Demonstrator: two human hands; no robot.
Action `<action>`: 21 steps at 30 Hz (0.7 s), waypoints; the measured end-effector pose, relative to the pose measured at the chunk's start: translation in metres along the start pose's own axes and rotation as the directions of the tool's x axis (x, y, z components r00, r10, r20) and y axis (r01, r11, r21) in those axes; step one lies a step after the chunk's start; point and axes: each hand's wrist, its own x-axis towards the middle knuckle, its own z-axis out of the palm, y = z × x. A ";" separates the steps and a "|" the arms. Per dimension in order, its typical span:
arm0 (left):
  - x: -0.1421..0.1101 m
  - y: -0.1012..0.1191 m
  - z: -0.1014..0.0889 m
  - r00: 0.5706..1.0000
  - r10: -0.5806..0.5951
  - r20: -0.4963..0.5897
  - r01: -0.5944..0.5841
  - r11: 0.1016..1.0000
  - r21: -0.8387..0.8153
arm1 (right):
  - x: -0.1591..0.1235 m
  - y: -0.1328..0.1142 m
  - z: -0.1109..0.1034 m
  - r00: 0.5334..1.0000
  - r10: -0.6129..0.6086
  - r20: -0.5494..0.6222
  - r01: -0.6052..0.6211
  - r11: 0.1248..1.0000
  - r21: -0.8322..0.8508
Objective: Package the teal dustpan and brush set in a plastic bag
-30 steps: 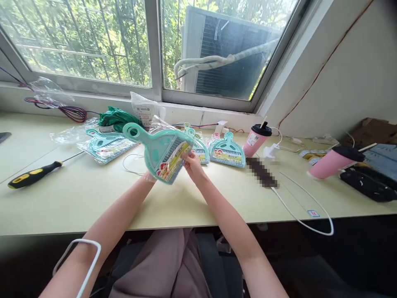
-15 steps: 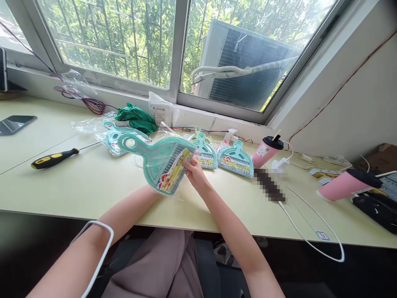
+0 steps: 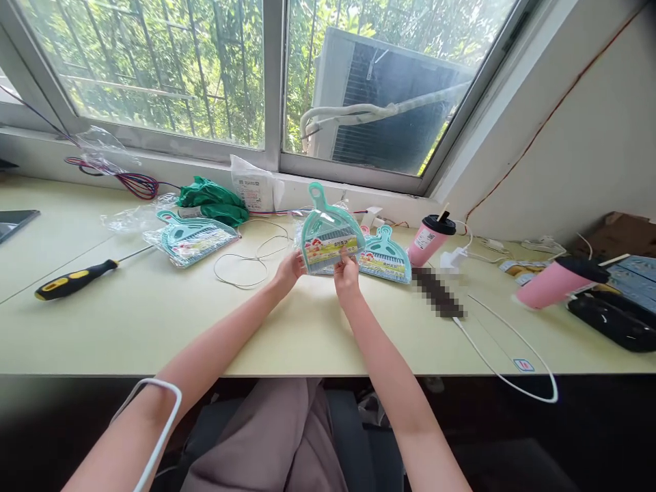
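A wrapped mint-green mini dustpan and brush set [image 3: 331,236] is held upright between both hands, handle up and printed label facing me. My left hand [image 3: 288,268] is closed on its lower left corner, the fingers partly hidden behind it. At the lower right edge, my right hand [image 3: 347,272] pinches it with the thumb on the front. Another such set [image 3: 385,256] lies just right of it on the table, with a pink piece showing behind. A further wrapped set [image 3: 197,238] lies apart to the left.
A screwdriver [image 3: 76,279] lies at left, near a green crumpled bag [image 3: 212,200] and a thin looped cord [image 3: 240,270]. Pink cups [image 3: 429,239] with black lids stand or lean at right. A white cable [image 3: 505,372] hangs past the table's front edge.
The held set has turned from handle-left to handle-up and moved back and right, in front of the other sets. My left hand, hidden behind it before, now shows at its left corner.
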 end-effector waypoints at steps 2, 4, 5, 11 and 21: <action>-0.006 0.001 0.001 0.997 -0.002 0.074 -0.003 0.998 0.063 | 0.009 -0.005 -0.004 0.995 -0.028 -0.101 0.028 1.000 -0.002; -0.014 0.000 0.006 0.982 0.031 0.187 -0.067 0.980 0.189 | 0.016 -0.007 -0.008 0.985 -0.050 -0.165 0.047 0.999 -0.020; -0.019 -0.001 0.009 0.973 0.050 0.224 -0.111 0.956 0.271 | 0.018 -0.008 -0.009 0.981 -0.059 -0.185 0.055 0.998 -0.029; -0.028 -0.018 0.015 0.957 0.149 0.248 -0.277 0.713 0.644 | 0.024 -0.005 -0.016 0.974 -0.135 -0.184 0.118 0.988 -0.099; -0.037 -0.012 0.019 0.965 0.049 0.257 -0.246 0.509 0.825 | 0.025 -0.006 -0.020 0.962 -0.080 -0.262 0.066 0.996 -0.061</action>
